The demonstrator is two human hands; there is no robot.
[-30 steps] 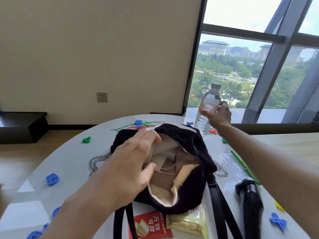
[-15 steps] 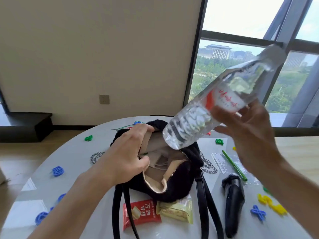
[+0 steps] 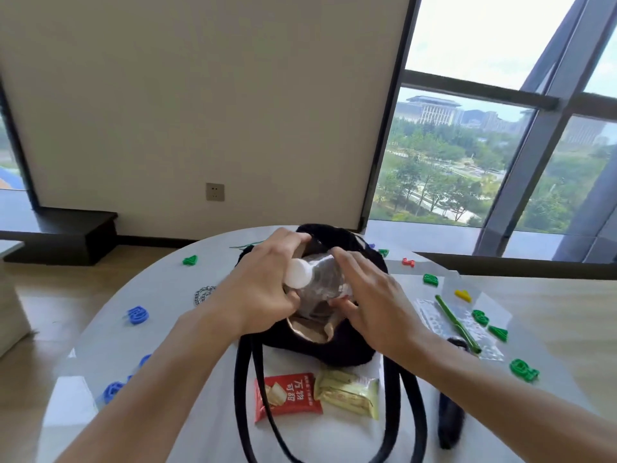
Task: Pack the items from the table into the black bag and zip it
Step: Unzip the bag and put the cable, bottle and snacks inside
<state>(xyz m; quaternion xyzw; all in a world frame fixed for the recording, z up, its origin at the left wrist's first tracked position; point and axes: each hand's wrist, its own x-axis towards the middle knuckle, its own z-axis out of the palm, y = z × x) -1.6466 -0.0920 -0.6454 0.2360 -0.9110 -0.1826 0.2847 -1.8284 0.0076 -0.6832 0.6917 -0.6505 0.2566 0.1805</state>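
Clear white-capped plastic bottle (image 3: 322, 282) sits base-first in mouth of fuzzy black bag (image 3: 334, 349), cap toward 10 o'clock. Right hand (image 3: 374, 295) grips it; left hand (image 3: 263, 289) holds bag rim open.

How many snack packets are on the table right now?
2. The red packet lies between the black bag's straps, nearer the camera than the bag; the pale yellow packet sits just right of it. Any inside the bag would be hidden.

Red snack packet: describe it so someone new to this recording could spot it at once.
Find the black bag on the white table. On its near side, between the straps, two packets lie side by side. The red snack packet is the left one, white-lettered; the pale yellow packet sits beside it.
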